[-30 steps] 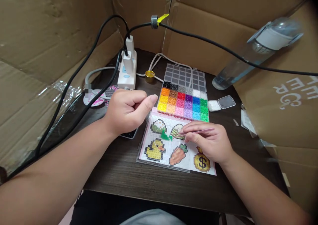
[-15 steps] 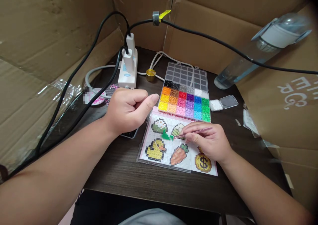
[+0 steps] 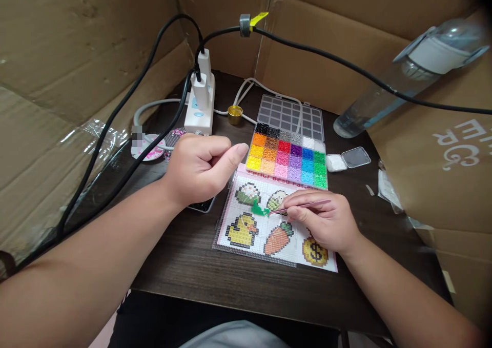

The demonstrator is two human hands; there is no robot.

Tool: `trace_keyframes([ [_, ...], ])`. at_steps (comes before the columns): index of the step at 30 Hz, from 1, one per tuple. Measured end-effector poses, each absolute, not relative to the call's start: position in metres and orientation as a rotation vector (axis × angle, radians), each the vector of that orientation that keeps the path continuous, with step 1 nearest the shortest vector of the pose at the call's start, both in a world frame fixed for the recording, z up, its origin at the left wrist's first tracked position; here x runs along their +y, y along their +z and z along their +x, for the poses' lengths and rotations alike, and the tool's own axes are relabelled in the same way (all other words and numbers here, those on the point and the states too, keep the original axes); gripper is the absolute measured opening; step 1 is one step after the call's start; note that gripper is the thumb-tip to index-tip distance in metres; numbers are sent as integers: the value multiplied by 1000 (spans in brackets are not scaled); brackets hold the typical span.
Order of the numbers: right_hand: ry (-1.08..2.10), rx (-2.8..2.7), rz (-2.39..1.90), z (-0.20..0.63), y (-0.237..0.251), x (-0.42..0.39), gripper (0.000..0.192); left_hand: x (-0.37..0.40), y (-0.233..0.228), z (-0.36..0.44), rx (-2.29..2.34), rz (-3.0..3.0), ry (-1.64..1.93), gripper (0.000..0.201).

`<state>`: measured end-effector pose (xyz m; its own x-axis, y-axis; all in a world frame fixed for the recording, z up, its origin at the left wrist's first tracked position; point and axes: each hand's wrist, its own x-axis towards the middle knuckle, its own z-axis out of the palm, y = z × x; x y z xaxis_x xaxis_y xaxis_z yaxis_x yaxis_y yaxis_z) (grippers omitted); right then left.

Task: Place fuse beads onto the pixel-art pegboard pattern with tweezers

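My right hand (image 3: 325, 220) pinches pink tweezers (image 3: 305, 204), their tips at a patch of small green beads (image 3: 260, 209). The beads lie on a clear pegboard (image 3: 230, 246) over a printed pattern sheet (image 3: 331, 266). A duck picture (image 3: 241, 231), a carrot picture (image 3: 279, 238) and a coin picture (image 3: 315, 250) show on the sheet. Closed into a fist, my left hand (image 3: 202, 171) is left of the sheet, thumb against its index finger. The inside of that fist is hidden. Behind the sheet sits a compartment box (image 3: 283, 171) of coloured beads.
A white power strip (image 3: 198, 117) with plugs and black cables (image 3: 326, 61) stands at back left. Near it are a gold cup (image 3: 234, 115) and a round dish (image 3: 148, 148). At right are a small white box (image 3: 336, 162) and a clear bottle (image 3: 392, 91). Cardboard walls surround the table.
The whole view has shifted slightly. Both hands keep nearly the same pose, and the tweezer tips stay by the green beads.
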<state>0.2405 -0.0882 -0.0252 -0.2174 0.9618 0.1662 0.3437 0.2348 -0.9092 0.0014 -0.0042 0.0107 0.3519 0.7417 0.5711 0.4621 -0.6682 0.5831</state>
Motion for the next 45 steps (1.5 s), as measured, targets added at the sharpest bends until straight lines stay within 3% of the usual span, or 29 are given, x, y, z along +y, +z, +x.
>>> trace_keyframes([
  [10,1057,-1359,-1165,255,-29,-82,7,-1,10,-1,1027,2345,1242,49],
  [18,671,-848,-1078,294,-22,-38,11,2,8,-2,960,2429,1251,47],
  [24,606,-747,-1280,299,-33,-28,18,1,10,-2,969,2443,1252,47],
  [33,723,-612,-1252,302,-32,-32,27,2,9,-2,984,2441,1253,47],
  [45,677,-531,-1331,304,-37,-30,27,1,10,-3,1006,2412,1241,48],
])
